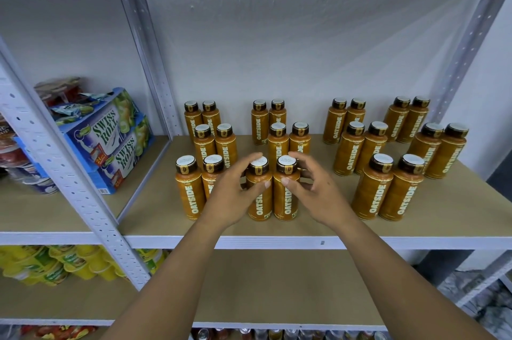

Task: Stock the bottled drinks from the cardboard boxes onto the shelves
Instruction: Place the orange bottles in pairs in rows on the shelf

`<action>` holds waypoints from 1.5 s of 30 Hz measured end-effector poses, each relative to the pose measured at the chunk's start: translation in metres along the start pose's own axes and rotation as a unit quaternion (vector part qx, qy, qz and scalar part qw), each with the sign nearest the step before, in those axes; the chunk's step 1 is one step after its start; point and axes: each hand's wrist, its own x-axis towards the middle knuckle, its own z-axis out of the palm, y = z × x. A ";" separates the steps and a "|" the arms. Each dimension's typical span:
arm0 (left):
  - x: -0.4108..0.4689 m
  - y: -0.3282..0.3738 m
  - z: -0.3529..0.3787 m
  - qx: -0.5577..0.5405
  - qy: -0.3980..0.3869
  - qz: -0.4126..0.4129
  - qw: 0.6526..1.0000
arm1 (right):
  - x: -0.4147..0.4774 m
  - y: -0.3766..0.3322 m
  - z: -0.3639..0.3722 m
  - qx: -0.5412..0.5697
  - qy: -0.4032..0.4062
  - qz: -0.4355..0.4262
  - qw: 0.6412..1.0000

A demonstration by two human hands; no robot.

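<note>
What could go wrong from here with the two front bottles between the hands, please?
1. The left hand grips the left bottle and the right hand the right bottle; both are tall, narrow and close together, so an uneven release could tip one.
2. The left hand is close beside the front left pair; withdrawing could knock it.
3. This row stands near the shelf edge, so a toppled bottle might fall off.

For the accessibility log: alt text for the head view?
Left hand holds one orange Oatside bottle, right hand the neighbouring bottle, both upright at the front of the shelf. Matching bottles stand in pairs around them; Swiss Roll boxes sit in the bay to the left.
</note>
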 end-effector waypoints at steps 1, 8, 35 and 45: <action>0.000 0.000 0.000 0.001 0.000 0.000 1.000 | 0.000 0.000 0.000 -0.001 0.000 0.000 1.000; -0.001 -0.002 0.001 0.006 0.006 0.003 1.000 | 0.000 0.000 0.001 -0.008 0.002 0.001 1.000; 0.046 0.048 -0.033 0.035 0.036 0.095 0.994 | 0.041 -0.030 -0.039 -0.053 0.087 -0.089 0.991; 0.132 0.043 -0.034 0.119 -0.066 0.062 0.989 | 0.108 -0.022 -0.057 -0.137 0.071 -0.041 0.987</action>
